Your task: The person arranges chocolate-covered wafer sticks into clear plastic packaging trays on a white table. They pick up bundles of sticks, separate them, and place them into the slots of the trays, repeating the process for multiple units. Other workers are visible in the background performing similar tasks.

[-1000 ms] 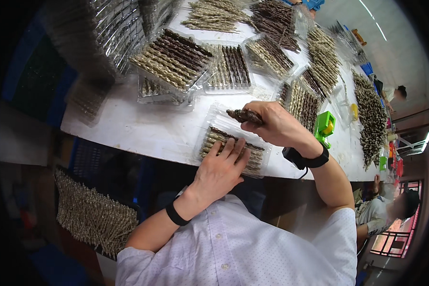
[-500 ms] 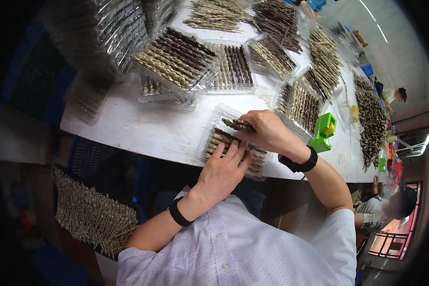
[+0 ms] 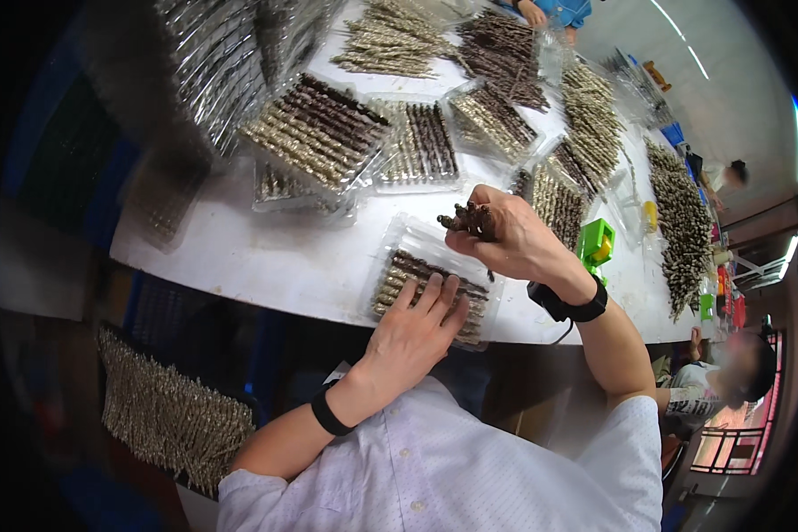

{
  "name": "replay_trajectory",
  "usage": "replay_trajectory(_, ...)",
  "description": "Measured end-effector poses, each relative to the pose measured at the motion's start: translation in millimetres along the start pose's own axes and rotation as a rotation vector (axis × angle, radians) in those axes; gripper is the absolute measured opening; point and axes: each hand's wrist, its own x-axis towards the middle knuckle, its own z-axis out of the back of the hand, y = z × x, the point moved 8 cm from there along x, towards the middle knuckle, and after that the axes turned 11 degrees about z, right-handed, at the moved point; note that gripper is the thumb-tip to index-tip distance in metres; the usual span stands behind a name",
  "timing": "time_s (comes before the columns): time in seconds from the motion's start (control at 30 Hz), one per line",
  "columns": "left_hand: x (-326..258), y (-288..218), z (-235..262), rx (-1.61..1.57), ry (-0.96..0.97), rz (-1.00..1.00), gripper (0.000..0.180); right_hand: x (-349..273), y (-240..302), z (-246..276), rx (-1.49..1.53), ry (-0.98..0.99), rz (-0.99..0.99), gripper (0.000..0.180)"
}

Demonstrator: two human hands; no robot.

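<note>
Filled trays (image 3: 319, 133) and green tool (image 3: 597, 244) ring the right hand (image 3: 514, 239).

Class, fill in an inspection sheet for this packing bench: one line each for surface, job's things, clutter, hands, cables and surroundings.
Surface: white table, bare along its near left part.
Job's things: clear plastic tray at the near edge, partly filled with rows of drill bits; a bunch of bits above it.
Clutter: more filled trays, loose heaps of bits, a green tool.
Hands: left hand flat on the tray's bits; right hand gripping the bunch, raised over the tray.
Cables: a thin lead hangs from the black right wristband.
Surroundings: stacked empty trays at the far left; another bundle of bits below the table; other people at the far and right edges.
</note>
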Motion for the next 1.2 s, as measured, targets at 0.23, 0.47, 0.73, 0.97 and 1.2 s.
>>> replay_trajectory(0.23, 8.5, -2.6, -13.0, 0.081, 0.071, -0.004, 0.076, -6.1, -3.4, 4.1, -0.028, 0.010, 0.177, 0.025)
replay_trajectory(0.47, 5.6, -2.4, -14.7, 0.086, 0.024, -0.001, 0.074, -5.4, -10.8, -6.2, -0.145, 0.130, 0.157, 0.025)
replay_trajectory(0.73, 6.0, -5.0, -11.8, 0.046, -0.002, -0.027, 0.053, 2.5, -26.6, -50.8, -0.218, 0.194, 0.105, 0.027)
replay_trajectory(0.97, 5.6, -5.0, -14.2, 0.050, 0.006, -0.015, 0.075, -1.0, -28.2, -51.1, -0.209, 0.156, 0.058, 0.027)
replay_trajectory(1.2, 14.0, -12.1, -1.6, 0.017, 0.101, -0.046, 0.081, -5.1, -18.8, -0.8, 0.020, -0.004, 0.042, 0.042)
